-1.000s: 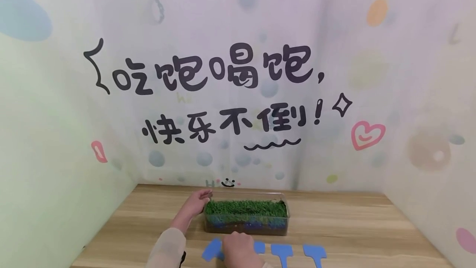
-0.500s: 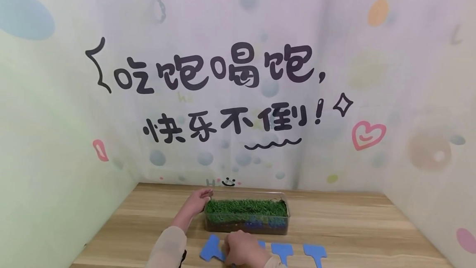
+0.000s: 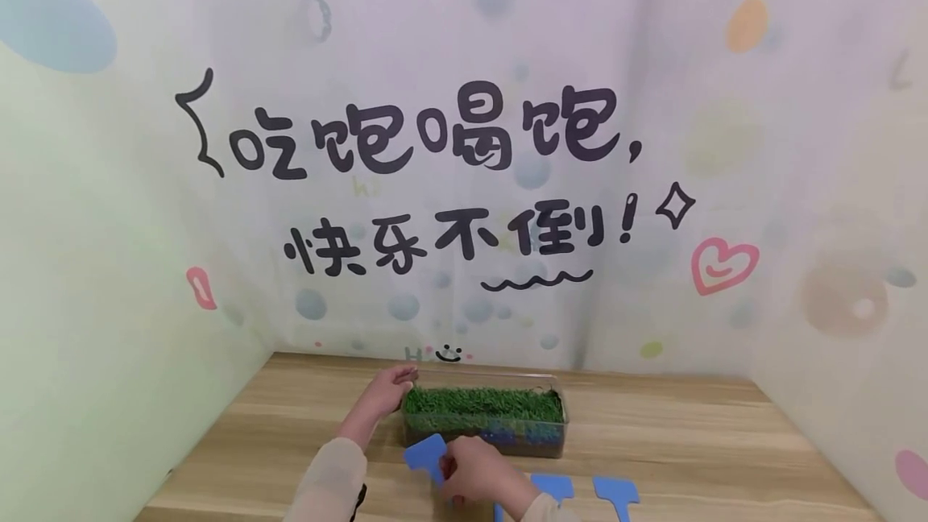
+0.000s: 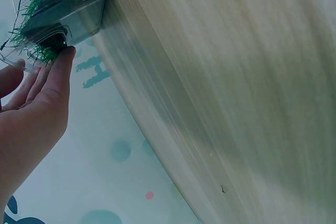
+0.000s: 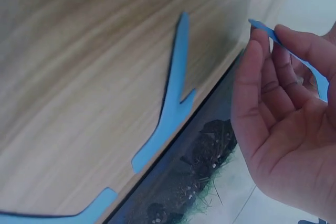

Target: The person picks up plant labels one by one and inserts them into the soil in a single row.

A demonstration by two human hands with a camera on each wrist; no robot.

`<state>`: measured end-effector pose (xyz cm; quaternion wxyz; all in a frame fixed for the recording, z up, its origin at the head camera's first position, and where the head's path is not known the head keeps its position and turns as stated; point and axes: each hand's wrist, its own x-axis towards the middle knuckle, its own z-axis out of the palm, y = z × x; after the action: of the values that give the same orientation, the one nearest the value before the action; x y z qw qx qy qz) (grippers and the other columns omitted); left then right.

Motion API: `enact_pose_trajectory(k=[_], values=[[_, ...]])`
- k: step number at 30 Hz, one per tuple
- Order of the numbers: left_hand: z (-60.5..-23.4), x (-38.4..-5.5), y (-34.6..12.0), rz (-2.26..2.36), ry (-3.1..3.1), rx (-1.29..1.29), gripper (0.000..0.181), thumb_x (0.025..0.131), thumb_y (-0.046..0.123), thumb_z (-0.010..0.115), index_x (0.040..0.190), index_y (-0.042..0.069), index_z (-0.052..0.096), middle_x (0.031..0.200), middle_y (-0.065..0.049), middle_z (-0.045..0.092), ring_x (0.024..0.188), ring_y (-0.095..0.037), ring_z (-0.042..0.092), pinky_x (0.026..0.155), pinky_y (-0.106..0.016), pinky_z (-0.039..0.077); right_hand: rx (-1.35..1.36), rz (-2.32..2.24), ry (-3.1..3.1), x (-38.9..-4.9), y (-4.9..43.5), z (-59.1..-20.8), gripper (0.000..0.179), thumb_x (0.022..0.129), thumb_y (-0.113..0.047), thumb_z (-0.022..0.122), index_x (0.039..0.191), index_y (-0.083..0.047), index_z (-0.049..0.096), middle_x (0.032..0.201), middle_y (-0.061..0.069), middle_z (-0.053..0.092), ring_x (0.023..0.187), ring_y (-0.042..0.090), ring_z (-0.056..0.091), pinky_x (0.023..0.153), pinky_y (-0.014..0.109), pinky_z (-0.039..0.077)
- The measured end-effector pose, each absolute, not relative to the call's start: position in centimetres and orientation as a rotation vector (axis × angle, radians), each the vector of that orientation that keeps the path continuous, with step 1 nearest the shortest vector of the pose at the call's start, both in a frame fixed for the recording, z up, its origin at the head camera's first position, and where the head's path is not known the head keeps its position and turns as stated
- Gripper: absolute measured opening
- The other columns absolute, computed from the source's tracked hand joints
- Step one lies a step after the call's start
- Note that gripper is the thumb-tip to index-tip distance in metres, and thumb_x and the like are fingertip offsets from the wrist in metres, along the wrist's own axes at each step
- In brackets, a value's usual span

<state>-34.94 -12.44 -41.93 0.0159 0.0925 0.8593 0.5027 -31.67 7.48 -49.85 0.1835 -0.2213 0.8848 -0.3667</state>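
A clear plastic box [image 3: 554,445] with green grass [image 3: 482,403] growing over dark soil stands on the wooden table. My left hand [image 3: 384,395] holds its left end; in the left wrist view, the thumb and fingertips sit at the rim of that corner. My right hand [image 3: 478,470] pinches a blue T-shaped plant label [image 3: 426,453] in front of the box. Seen from the right wrist, the label's thin stem [image 5: 262,27] lies between thumb and fingertips, and its wide head is partly hidden behind the hand.
More blue plant labels lie flat on the table: one label [image 3: 553,486] beside my right forearm, another label [image 3: 616,491] further right. A third label [image 3: 498,512] is mostly covered by the right hand. A patterned wall [image 3: 652,304] rises behind the table.
My right hand has picked up the leftmost blue plant label, whose head now stands raised closer to the box. My left hand stays at the box's end. The head view shifts slightly.
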Motion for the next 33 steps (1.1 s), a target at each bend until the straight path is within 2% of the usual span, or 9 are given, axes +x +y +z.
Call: enact_pose_trajectory(k=[5, 10, 17, 22, 27, 29, 33], values=[[-41.9, -35.1, -12.4, 1.561, 2.668, 0.288, 0.041, 0.101, -0.003, 0.045, 0.141, -0.011, 0.046, 0.141, -0.028, 0.054, 0.134, -0.046, 0.047, 0.11, -0.054, 0.042, -0.548, -1.027, 2.58, -28.7, 7.1, -44.1, 0.015, 0.083, -0.012, 0.076, 0.08, -0.015, 0.062, 0.07, -0.003, 0.063, 0.058, 0.012, 0.059, 0.057, 0.029, 0.049], [-42.0, -35.0, -12.3, 1.556, 2.671, 0.292, 0.041, 0.101, -0.003, 0.046, 0.141, -0.011, 0.047, 0.14, -0.028, 0.055, 0.134, -0.046, 0.048, 0.11, -0.055, 0.041, -0.532, -1.193, 2.602, -27.2, 6.9, -41.1, 0.012, 0.085, -0.007, 0.073, 0.084, -0.006, 0.061, 0.077, 0.003, 0.062, 0.064, 0.015, 0.056, 0.057, 0.03, 0.045], [-42.1, -35.1, -12.3, 1.55, 2.681, 0.285, 0.04, 0.101, -0.004, 0.046, 0.14, -0.011, 0.047, 0.139, -0.028, 0.056, 0.133, -0.046, 0.049, 0.11, -0.056, 0.041, -0.547, -1.358, 2.599, -27.6, 7.4, -40.1, 0.008, 0.09, -0.009, 0.068, 0.09, -0.003, 0.063, 0.084, 0.006, 0.068, 0.071, 0.014, 0.061, 0.059, 0.031, 0.051], [-42.2, -35.2, -12.4, 1.588, 2.68, 0.273, 0.041, 0.1, -0.004, 0.046, 0.14, -0.01, 0.048, 0.139, -0.028, 0.056, 0.131, -0.045, 0.051, 0.111, -0.055, 0.041, -0.583, -1.388, 2.654, -28.1, 7.5, -39.8, 0.008, 0.089, -0.008, 0.07, 0.088, -0.005, 0.063, 0.081, 0.005, 0.068, 0.067, 0.015, 0.063, 0.057, 0.029, 0.053], [-42.3, -35.0, -12.1, 1.699, 2.587, 0.236, 0.041, 0.1, -0.004, 0.048, 0.14, -0.01, 0.048, 0.139, -0.028, 0.055, 0.127, -0.043, 0.056, 0.092, -0.042, 0.056, -0.588, -1.46, 2.695, -28.4, 8.0, -39.3, 0.007, 0.09, -0.007, 0.07, 0.091, -0.003, 0.065, 0.082, 0.007, 0.07, 0.067, 0.014, 0.064, 0.058, 0.029, 0.056], [-42.2, -35.0, -11.9, 1.734, 2.548, 0.222, 0.041, 0.1, -0.004, 0.048, 0.14, -0.01, 0.048, 0.14, -0.028, 0.054, 0.126, -0.043, 0.056, 0.083, -0.037, 0.057, -0.57, -1.503, 2.711, -28.6, 8.3, -39.2, 0.008, 0.091, -0.009, 0.069, 0.092, -0.002, 0.066, 0.085, 0.009, 0.07, 0.069, 0.014, 0.065, 0.06, 0.032, 0.057], [-42.2, -35.0, -11.6, 1.76, 2.503, 0.234, 0.041, 0.1, -0.003, 0.047, 0.141, -0.01, 0.047, 0.142, -0.029, 0.052, 0.127, -0.043, 0.055, 0.085, -0.04, 0.057, -0.537, -1.596, 2.719, -29.0, 8.6, -39.3, 0.01, 0.094, -0.012, 0.066, 0.095, -0.002, 0.067, 0.089, 0.012, 0.071, 0.075, 0.017, 0.067, 0.064, 0.039, 0.06]])
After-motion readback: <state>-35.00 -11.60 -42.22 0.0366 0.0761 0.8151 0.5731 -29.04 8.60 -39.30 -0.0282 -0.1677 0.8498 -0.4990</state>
